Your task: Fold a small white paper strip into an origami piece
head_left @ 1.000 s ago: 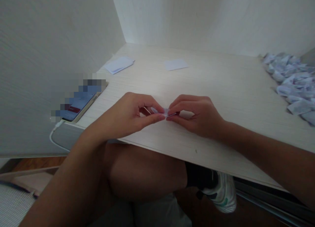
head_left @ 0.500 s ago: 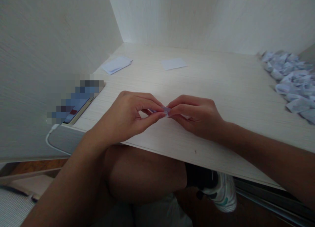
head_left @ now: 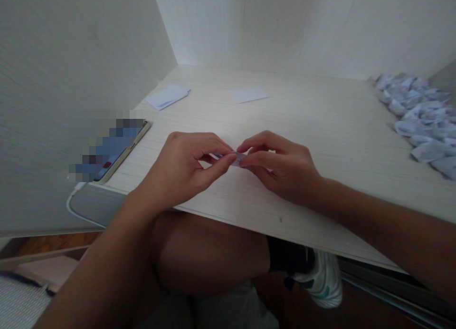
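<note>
Between my two hands is a small piece of folded white paper (head_left: 238, 159), mostly covered by fingers. My left hand (head_left: 195, 165) pinches its left part between thumb and fingers. From the other side, my right hand (head_left: 281, 165) holds the paper's right end, with its index finger lifted a little off it. Both hands hover just above the table near its front edge. Beyond them lies a flat white paper sheet (head_left: 251, 94), and a small stack of white paper (head_left: 168, 97) is further left.
A heap of folded white paper pieces (head_left: 423, 120) covers the table's right side. On the left, a phone (head_left: 119, 150) with a white cable (head_left: 73, 200) lies by the side wall. The white table (head_left: 320, 110) meets a back wall. My leg (head_left: 213, 248) is below the front edge.
My right index finger has lifted from the paper, and the left thumb has shifted slightly on it. The view has moved a little; the other things lie as before.
</note>
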`<state>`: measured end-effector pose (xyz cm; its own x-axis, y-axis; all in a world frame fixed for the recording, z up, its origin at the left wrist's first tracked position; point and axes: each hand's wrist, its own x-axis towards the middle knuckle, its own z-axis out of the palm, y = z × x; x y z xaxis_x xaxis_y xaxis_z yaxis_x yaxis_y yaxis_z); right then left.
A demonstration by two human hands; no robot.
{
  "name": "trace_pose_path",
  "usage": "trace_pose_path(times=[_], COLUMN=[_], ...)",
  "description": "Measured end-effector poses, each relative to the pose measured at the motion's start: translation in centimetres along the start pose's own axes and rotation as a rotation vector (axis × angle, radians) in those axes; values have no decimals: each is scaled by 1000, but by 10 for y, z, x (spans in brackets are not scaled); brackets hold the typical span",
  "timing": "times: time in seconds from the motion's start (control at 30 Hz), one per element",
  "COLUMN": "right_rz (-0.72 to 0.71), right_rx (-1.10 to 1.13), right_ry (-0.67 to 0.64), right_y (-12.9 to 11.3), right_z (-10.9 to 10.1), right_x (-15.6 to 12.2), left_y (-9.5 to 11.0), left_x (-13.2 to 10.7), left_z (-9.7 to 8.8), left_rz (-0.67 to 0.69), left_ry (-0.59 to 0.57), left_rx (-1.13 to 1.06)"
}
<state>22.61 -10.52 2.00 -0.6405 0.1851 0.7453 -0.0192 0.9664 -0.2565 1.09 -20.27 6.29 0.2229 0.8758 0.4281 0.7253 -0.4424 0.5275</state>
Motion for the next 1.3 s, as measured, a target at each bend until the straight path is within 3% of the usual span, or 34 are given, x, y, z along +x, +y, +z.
trace_pose_path(times=[0.23, 0.5, 0.83, 1.0, 1.13, 1.3], right_rz=[-17, 68, 282, 207, 183, 185], right_rx=[-4, 70, 220, 272, 253, 261], right_ry=[-9, 40, 38, 110, 87, 67], right_y=[-2, -6, -10, -8, -5, 0], right_z=[3, 5, 7, 10, 11, 10], right_x=[-1, -2, 0, -2, -3, -4], left_y=[3, 9, 8, 2, -1, -6], left_x=[1, 3, 4, 0, -2, 0], left_z=[7, 15, 22, 19, 21, 18], left_rz=[-61, -215, -129, -76, -67, -116], left_ry=[68, 85, 123, 127, 132, 49], left_rx=[16, -193, -70, -36, -19, -114])
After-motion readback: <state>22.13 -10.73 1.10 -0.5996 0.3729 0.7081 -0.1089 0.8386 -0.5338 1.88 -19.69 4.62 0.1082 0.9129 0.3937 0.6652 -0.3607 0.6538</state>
